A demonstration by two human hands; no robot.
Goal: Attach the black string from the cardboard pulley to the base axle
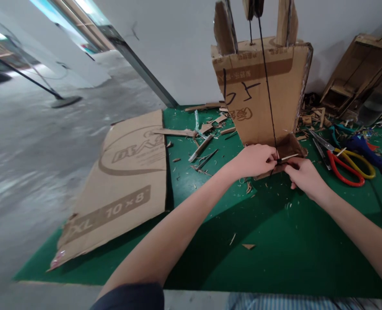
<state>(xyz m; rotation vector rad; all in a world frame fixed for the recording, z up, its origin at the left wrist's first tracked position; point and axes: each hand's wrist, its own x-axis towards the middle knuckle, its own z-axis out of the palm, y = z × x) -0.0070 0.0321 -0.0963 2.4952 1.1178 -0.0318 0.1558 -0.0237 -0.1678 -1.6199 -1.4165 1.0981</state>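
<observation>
A cardboard model (pixel 265 92) stands upright against the wall, with a small open box (pixel 290 146) at its foot. A black string (pixel 268 86) runs down its front from the top to my fingers. My left hand (pixel 257 161) is closed at the box's front edge, pinching the string by a dark knot. Just to the right, my right hand (pixel 303 176) is closed, thumb and finger together at the same edge; what lies between them is hidden. A thin pale stick (pixel 289 157) lies across the box opening, touching the knot by my fingertips.
On the green table (pixel 216 254) lies a large cardboard sheet (pixel 126 172) at left. Scissors with red and yellow handles (pixel 349 165) rest at right. Cardboard scraps (pixel 219 119) and a utility knife (pixel 201 147) lie behind. Another cardboard construction (pixel 355 77) leans at the back right.
</observation>
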